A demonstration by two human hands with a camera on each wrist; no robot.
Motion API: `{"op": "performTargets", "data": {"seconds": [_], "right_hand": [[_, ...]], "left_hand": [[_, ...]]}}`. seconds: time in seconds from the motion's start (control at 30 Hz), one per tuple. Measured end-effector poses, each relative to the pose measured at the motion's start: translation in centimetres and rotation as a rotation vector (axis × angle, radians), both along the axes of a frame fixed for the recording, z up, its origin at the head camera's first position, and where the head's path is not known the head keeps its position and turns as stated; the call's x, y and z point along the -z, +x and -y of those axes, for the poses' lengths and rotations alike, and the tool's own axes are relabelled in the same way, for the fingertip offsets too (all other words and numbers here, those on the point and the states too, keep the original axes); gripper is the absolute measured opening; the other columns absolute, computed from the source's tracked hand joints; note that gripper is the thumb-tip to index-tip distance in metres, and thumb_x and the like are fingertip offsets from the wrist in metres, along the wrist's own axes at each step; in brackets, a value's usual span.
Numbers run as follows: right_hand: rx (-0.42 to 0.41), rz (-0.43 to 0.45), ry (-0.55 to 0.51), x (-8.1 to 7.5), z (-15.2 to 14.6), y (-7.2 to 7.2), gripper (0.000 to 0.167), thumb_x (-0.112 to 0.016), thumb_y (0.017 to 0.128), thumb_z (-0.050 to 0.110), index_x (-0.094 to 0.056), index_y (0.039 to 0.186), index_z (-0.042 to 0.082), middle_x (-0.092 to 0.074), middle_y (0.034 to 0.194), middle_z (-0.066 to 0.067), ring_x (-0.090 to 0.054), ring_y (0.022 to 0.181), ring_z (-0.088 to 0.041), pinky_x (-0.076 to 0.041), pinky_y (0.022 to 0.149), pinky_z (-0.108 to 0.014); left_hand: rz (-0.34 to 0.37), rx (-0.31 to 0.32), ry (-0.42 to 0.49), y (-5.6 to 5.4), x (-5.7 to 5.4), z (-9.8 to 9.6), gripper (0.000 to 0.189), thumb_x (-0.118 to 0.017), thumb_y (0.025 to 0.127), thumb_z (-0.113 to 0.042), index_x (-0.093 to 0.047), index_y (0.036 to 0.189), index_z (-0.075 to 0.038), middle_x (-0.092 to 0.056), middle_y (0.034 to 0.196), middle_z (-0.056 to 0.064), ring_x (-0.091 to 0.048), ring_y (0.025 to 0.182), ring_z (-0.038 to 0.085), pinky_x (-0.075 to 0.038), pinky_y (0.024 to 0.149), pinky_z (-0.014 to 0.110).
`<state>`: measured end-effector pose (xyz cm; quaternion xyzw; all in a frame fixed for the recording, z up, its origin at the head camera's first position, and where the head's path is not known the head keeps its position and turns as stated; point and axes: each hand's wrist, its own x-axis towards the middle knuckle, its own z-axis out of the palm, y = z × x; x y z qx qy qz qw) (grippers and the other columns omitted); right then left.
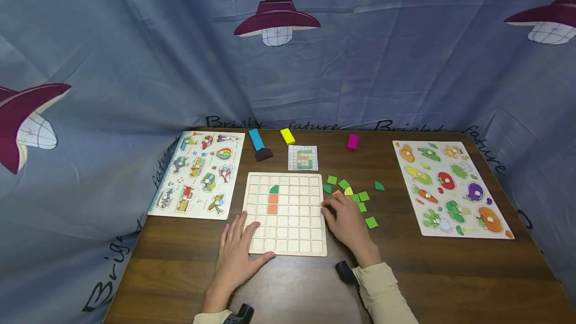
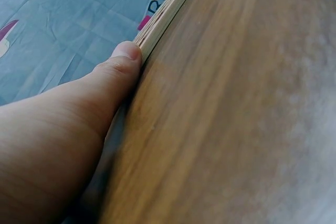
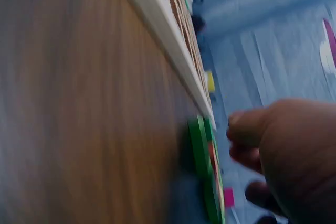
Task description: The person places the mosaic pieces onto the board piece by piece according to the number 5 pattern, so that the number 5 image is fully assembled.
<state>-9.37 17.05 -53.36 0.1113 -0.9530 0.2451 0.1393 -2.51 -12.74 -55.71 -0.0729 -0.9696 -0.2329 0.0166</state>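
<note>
In the head view my left hand [image 1: 236, 249] rests at the lower left corner of a wooden grid board [image 1: 299, 234], fingers spread. Its thumb [image 2: 123, 59] touches the board's near edge. On the grid, a green quarter-round piece [image 1: 273, 189] sits above two orange squares [image 1: 272, 204] in one column. Over the board's right edge hovers my right hand [image 1: 346, 219], fingers loosely bent beside a group of loose pieces, with nothing visible between them. That group has several green squares [image 1: 362, 196], a yellow piece [image 1: 348, 191] and an orange piece [image 1: 336, 192] partly hidden by the hand.
A pattern card [image 1: 303, 158] lies behind the board. Blue [image 1: 256, 139], dark [image 1: 263, 154], yellow [image 1: 287, 136] and magenta [image 1: 352, 141] pieces lie along the back. A vehicle puzzle [image 1: 196, 174] stands left, a vegetable puzzle [image 1: 452, 189] right.
</note>
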Motion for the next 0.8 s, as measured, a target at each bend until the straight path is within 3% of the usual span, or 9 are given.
{"op": "performTargets", "data": {"seconds": [0.13,0.23,0.37,0.47,0.63,0.8], "right_hand": [[0.156,0.012,0.051,-0.1,-2.3,-0.3,0.016,-0.078,0.091,0.020,-0.077,0.099,0.006,-0.071,0.102,-0.013,-0.062,0.094,-0.033,-0.053,0.080,-0.047],[0.222,0.062,0.067,0.0,-3.0,-0.4,0.021,-0.078,0.091,0.023,-0.077,0.100,0.004,-0.071,0.104,-0.016,-0.062,0.095,-0.035,-0.053,0.080,-0.048],[0.190,0.090,0.072,0.3,-3.2,-0.5,0.022,-0.079,0.090,0.024,-0.077,0.101,0.005,-0.073,0.106,-0.015,-0.064,0.098,-0.036,-0.053,0.093,-0.051],[0.160,0.078,0.069,0.5,-3.1,-0.4,0.019,-0.079,0.090,0.023,-0.078,0.099,0.006,-0.073,0.104,-0.013,-0.065,0.097,-0.035,-0.052,0.095,-0.052],[0.207,0.065,0.078,0.5,-3.0,-0.2,0.017,-0.082,0.087,0.024,-0.077,0.091,0.008,-0.072,0.100,-0.012,-0.063,0.095,-0.034,-0.049,0.078,-0.048],[0.249,0.103,0.119,0.4,-2.8,-0.4,0.019,-0.083,0.086,0.026,-0.075,0.089,0.009,-0.073,0.105,-0.014,-0.064,0.099,-0.036,-0.046,0.075,-0.047]], "left_hand": [[-0.002,-0.005,-0.001,0.0,0.0,0.2,0.089,-0.071,0.075,-0.077,-0.051,0.144,-0.024,-0.021,0.170,0.009,-0.019,0.157,0.033,-0.013,0.126,0.056],[-0.001,-0.004,0.003,0.1,0.0,0.2,0.089,-0.072,0.074,-0.076,-0.051,0.143,-0.024,-0.022,0.170,0.010,-0.020,0.156,0.033,-0.013,0.125,0.056],[0.004,-0.001,0.006,0.1,-0.2,-0.1,0.089,-0.073,0.074,-0.076,-0.051,0.144,-0.025,-0.022,0.169,0.010,-0.021,0.156,0.034,-0.013,0.125,0.056],[-0.005,0.000,0.005,0.1,-0.1,-0.1,0.089,-0.073,0.074,-0.076,-0.052,0.143,-0.024,-0.023,0.169,0.010,-0.023,0.155,0.035,-0.013,0.126,0.056],[-0.020,0.000,0.000,0.4,0.0,-0.1,0.089,-0.073,0.074,-0.076,-0.054,0.142,-0.023,-0.025,0.169,0.011,-0.025,0.154,0.036,-0.014,0.125,0.055],[-0.035,-0.001,-0.005,0.2,0.1,-0.1,0.088,-0.072,0.074,-0.077,-0.053,0.142,-0.023,-0.025,0.169,0.011,-0.025,0.154,0.035,-0.014,0.125,0.055]]}}
